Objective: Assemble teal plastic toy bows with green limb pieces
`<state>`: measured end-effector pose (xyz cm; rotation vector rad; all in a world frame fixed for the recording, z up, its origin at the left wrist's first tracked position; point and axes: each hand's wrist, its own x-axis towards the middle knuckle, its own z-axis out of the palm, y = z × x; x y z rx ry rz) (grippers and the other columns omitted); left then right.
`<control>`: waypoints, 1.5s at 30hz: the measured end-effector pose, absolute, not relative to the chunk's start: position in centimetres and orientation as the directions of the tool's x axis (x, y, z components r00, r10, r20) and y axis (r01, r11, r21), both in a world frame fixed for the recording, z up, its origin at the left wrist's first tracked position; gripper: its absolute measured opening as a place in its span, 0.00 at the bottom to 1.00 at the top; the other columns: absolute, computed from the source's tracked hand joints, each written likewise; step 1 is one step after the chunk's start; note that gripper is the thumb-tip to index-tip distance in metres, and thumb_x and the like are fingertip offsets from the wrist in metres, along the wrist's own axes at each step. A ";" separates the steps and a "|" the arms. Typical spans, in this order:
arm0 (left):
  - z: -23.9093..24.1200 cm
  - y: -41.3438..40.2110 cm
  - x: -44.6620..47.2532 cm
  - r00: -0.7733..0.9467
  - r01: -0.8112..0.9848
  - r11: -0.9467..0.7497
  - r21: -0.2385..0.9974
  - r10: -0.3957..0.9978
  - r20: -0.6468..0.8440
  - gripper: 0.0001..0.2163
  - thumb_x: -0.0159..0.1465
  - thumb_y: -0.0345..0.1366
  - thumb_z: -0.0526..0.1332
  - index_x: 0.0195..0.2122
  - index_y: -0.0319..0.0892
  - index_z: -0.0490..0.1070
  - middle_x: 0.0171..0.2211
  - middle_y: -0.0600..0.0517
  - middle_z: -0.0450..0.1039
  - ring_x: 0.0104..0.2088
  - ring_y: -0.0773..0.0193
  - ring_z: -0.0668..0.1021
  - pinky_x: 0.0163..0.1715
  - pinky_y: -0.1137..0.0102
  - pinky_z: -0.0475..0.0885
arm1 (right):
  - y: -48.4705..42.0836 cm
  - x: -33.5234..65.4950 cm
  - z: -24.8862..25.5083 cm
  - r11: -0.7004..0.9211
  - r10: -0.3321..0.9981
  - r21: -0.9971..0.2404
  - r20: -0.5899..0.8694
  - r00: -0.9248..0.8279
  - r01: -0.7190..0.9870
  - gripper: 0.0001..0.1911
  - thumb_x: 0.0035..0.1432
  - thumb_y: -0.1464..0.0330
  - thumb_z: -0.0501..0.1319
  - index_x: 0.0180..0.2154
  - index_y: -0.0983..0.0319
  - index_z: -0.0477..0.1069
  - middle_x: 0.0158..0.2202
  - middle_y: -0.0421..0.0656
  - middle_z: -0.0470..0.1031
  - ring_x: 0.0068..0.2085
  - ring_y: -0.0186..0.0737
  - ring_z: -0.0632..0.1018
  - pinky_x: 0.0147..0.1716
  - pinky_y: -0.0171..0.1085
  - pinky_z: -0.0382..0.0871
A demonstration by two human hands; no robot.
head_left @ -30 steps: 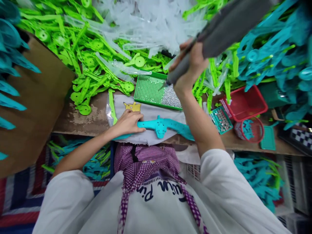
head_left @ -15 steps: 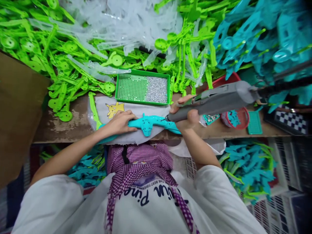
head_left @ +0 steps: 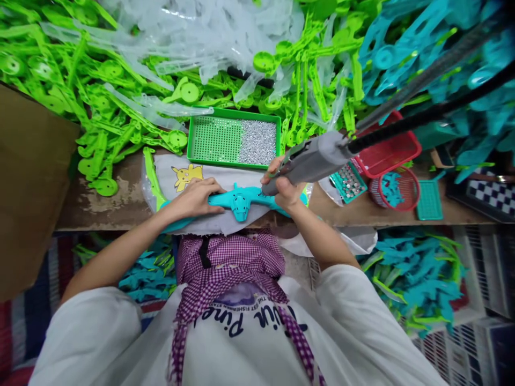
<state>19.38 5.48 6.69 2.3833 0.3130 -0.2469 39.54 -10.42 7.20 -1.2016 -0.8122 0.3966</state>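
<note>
My right hand (head_left: 284,187) is wrapped round a grey electric screwdriver (head_left: 314,158). Its tip meets the right arm of a turquoise plastic part (head_left: 240,203), which has a rounded knob in the middle. Fingers of my left hand (head_left: 197,198) grip the left arm of that part and press it down on a grey cloth (head_left: 161,169) with a yellow cartoon print. Behind the part, a green tray (head_left: 193,159) holds many small silver screws (head_left: 258,142) at its right end. Any screw under the tip is too small to make out.
Lime green parts (head_left: 100,102), clear plastic pieces (head_left: 193,37) and turquoise parts (head_left: 402,43) are heaped at the back. To the right stand red baskets (head_left: 410,195) and a small tray of metal bits (head_left: 349,182). Black cables (head_left: 434,115) trail from the screwdriver. Cardboard (head_left: 32,187) borders the left.
The screwdriver has swung more upright and its tip has shifted left along the turquoise part. My right hand moved left with it. My left hand keeps its grip.
</note>
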 end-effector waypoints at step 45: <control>6.9 5.8 19.1 0.955 0.282 -0.658 0.699 0.119 -0.272 0.21 0.61 0.49 0.69 0.52 0.48 0.75 0.48 0.49 0.75 0.50 0.51 0.75 0.53 0.58 0.61 | 9.3 44.0 11.2 0.127 0.599 -0.947 0.310 0.738 0.294 0.35 0.48 0.29 0.54 0.33 0.53 0.68 0.22 0.38 0.67 0.25 0.40 0.76 0.27 0.42 0.76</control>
